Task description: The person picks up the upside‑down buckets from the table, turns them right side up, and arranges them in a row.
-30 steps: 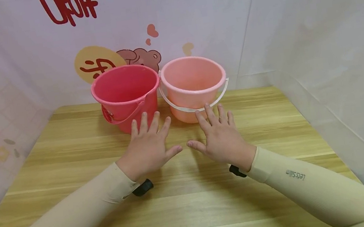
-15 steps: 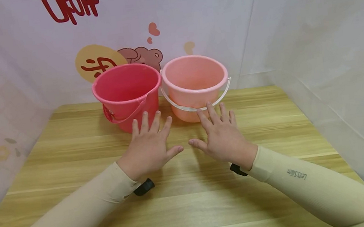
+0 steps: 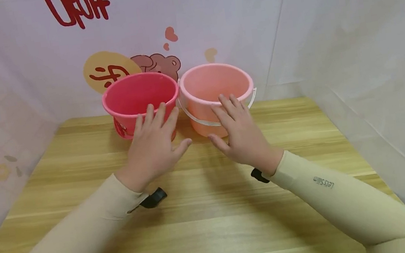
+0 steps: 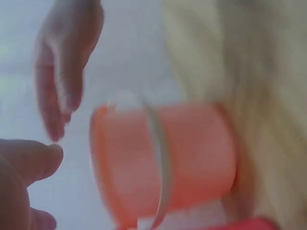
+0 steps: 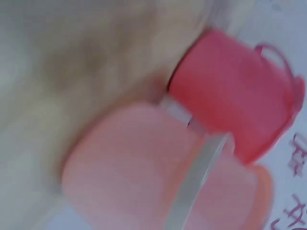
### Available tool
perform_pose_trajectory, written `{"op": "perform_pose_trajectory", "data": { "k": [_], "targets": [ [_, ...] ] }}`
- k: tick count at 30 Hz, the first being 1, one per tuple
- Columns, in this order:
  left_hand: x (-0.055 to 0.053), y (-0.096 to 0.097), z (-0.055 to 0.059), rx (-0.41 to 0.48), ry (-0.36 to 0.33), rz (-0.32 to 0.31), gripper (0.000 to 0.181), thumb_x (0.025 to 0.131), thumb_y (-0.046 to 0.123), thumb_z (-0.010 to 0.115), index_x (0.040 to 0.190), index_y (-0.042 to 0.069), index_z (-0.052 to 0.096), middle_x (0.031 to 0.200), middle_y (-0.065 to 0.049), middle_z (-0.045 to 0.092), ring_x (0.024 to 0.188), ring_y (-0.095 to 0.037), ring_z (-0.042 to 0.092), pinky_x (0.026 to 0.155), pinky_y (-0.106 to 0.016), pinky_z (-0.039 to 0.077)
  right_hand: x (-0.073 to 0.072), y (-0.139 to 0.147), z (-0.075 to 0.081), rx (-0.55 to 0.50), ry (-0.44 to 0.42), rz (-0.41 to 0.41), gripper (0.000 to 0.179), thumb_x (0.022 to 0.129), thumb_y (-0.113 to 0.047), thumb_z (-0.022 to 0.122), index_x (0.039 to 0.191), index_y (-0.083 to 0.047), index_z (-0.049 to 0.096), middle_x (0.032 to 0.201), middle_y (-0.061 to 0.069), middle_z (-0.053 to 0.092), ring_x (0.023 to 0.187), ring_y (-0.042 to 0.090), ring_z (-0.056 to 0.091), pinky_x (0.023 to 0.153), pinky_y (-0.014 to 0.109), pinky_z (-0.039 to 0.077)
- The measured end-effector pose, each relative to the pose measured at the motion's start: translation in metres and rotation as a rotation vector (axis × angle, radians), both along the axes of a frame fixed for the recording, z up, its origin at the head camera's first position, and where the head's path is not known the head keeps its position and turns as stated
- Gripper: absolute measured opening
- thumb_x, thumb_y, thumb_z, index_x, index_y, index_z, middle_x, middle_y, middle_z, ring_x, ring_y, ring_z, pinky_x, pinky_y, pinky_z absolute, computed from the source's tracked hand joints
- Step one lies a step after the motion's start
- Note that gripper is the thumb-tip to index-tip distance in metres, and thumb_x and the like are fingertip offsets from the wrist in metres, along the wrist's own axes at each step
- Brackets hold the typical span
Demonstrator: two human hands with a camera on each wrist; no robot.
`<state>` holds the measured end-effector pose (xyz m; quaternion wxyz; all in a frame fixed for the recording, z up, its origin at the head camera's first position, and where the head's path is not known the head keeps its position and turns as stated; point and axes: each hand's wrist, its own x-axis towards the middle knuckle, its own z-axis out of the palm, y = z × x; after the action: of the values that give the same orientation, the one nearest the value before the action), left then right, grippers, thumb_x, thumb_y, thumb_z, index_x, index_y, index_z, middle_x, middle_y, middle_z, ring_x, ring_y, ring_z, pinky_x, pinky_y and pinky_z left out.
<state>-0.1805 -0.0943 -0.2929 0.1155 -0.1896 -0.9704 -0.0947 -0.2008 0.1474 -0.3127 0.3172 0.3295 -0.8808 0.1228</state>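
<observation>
Two buckets stand upright side by side at the back of the wooden table (image 3: 207, 227). The dark pink bucket (image 3: 120, 107) is on the left, its handle hanging down at the front. To its right is the light pink bucket (image 3: 200, 105) with a white handle (image 3: 202, 121) lowered across its front. My left hand (image 3: 153, 145), fingers extended and spread, hovers in front of the dark pink bucket and covers part of it. Before the light pink bucket is my right hand (image 3: 243, 136), its fingers also extended. Neither hand holds anything. The right wrist view is blurred and shows no hand.
A printed white backdrop (image 3: 231, 21) rises close behind both buckets. White sheets border the table at the left and at the right (image 3: 371, 80). A black strap piece (image 3: 154, 198) sits under the left wrist.
Both hands have lifted and moved forward from low over the table, so their fingertips now overlap the upper fronts of the buckets in the head view. The buckets have stayed put.
</observation>
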Motion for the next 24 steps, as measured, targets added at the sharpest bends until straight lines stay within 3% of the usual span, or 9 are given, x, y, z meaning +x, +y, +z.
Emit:
{"op": "perform_pose_trajectory", "data": {
  "k": [4, 7, 9, 11, 14, 17, 19, 21, 24],
  "targets": [
    [-0.023, -0.016, 0.009, 0.042, 0.033, 0.103, 0.089, 0.08, 0.053, 0.062, 0.15, 0.019, 0.018, 0.154, -0.015, 0.016, 0.141, -0.043, 0.007, 0.109, -0.064, 0.006, -0.028, 0.001, 0.008, 0.051, -0.051, -0.091, 0.07, 0.083, -0.041, 0.062, 0.139, -0.006, 0.039, 0.141, 0.017, 0.04, 0.132, 0.043, 0.03, 0.109, 0.059, 0.016],
    [-0.038, -0.026, 0.004, 0.023, 0.004, 0.172, 0.083, 0.078, 0.05, 0.066, 0.145, 0.015, 0.032, 0.143, -0.018, 0.036, 0.134, -0.044, 0.025, 0.107, -0.066, 0.008, -0.043, 0.004, 0.008, 0.126, -0.131, -0.172, 0.064, 0.084, -0.042, 0.061, 0.135, -0.01, 0.042, 0.126, 0.011, 0.053, 0.12, 0.037, 0.043, 0.107, 0.054, 0.021],
    [-0.045, -0.03, -0.002, 0.009, -0.004, 0.184, 0.068, 0.076, 0.049, 0.069, 0.13, 0.012, 0.049, 0.121, -0.015, 0.054, 0.119, -0.041, 0.042, 0.105, -0.067, 0.013, -0.048, 0.005, 0.007, 0.163, -0.159, -0.208, 0.051, 0.084, -0.04, 0.061, 0.124, -0.011, 0.049, 0.108, 0.007, 0.059, 0.105, 0.032, 0.05, 0.1, 0.05, 0.028],
    [-0.049, -0.033, -0.006, -0.003, 0.02, 0.177, 0.049, 0.074, 0.048, 0.072, 0.106, 0.013, 0.057, 0.094, -0.008, 0.059, 0.097, -0.034, 0.052, 0.102, -0.064, 0.023, -0.049, 0.007, 0.005, 0.175, -0.165, -0.232, 0.035, 0.084, -0.038, 0.062, 0.107, -0.012, 0.053, 0.092, 0.004, 0.059, 0.091, 0.029, 0.052, 0.09, 0.045, 0.034],
    [-0.053, -0.035, -0.01, -0.006, 0.058, 0.172, 0.039, 0.07, 0.045, 0.076, 0.081, 0.016, 0.053, 0.07, -0.002, 0.054, 0.075, -0.027, 0.052, 0.092, -0.058, 0.036, -0.051, 0.008, 0.004, 0.165, -0.185, -0.251, 0.023, 0.084, -0.033, 0.065, 0.083, -0.015, 0.051, 0.077, 0.0, 0.055, 0.079, 0.026, 0.051, 0.079, 0.042, 0.035],
    [-0.054, -0.041, -0.013, 0.003, 0.072, 0.173, 0.035, 0.071, 0.041, 0.077, 0.074, 0.018, 0.05, 0.064, 0.0, 0.053, 0.067, -0.024, 0.051, 0.081, -0.052, 0.04, -0.052, 0.013, 0.001, 0.118, -0.204, -0.24, 0.03, 0.081, -0.032, 0.07, 0.07, -0.017, 0.046, 0.067, -0.002, 0.051, 0.072, 0.024, 0.049, 0.073, 0.04, 0.034],
    [-0.055, -0.047, -0.015, 0.038, 0.098, 0.176, 0.033, 0.073, 0.039, 0.075, 0.072, 0.018, 0.05, 0.062, 0.0, 0.052, 0.065, -0.023, 0.05, 0.077, -0.048, 0.04, -0.051, 0.019, -0.002, 0.027, -0.19, -0.223, 0.032, 0.08, -0.033, 0.071, 0.065, -0.018, 0.046, 0.062, -0.002, 0.051, 0.067, 0.023, 0.05, 0.068, 0.039, 0.035],
    [-0.054, -0.056, -0.017, 0.117, 0.143, 0.185, 0.034, 0.077, 0.041, 0.072, 0.069, 0.016, 0.05, 0.062, -0.001, 0.051, 0.064, -0.022, 0.048, 0.073, -0.043, 0.039, -0.048, 0.026, -0.003, -0.146, -0.176, -0.214, 0.033, 0.08, -0.033, 0.072, 0.064, -0.016, 0.049, 0.061, -0.001, 0.053, 0.061, 0.02, 0.05, 0.061, 0.035, 0.036],
    [-0.048, -0.069, -0.014, 0.358, 0.205, 0.232, 0.041, 0.079, 0.049, 0.067, 0.07, 0.013, 0.048, 0.065, -0.004, 0.047, 0.065, -0.021, 0.045, 0.064, -0.036, 0.037, -0.039, 0.04, 0.003, -0.523, -0.18, -0.226, 0.029, 0.081, -0.035, 0.071, 0.073, -0.01, 0.06, 0.065, 0.002, 0.061, 0.059, 0.014, 0.054, 0.054, 0.025, 0.041]
  ]
}}
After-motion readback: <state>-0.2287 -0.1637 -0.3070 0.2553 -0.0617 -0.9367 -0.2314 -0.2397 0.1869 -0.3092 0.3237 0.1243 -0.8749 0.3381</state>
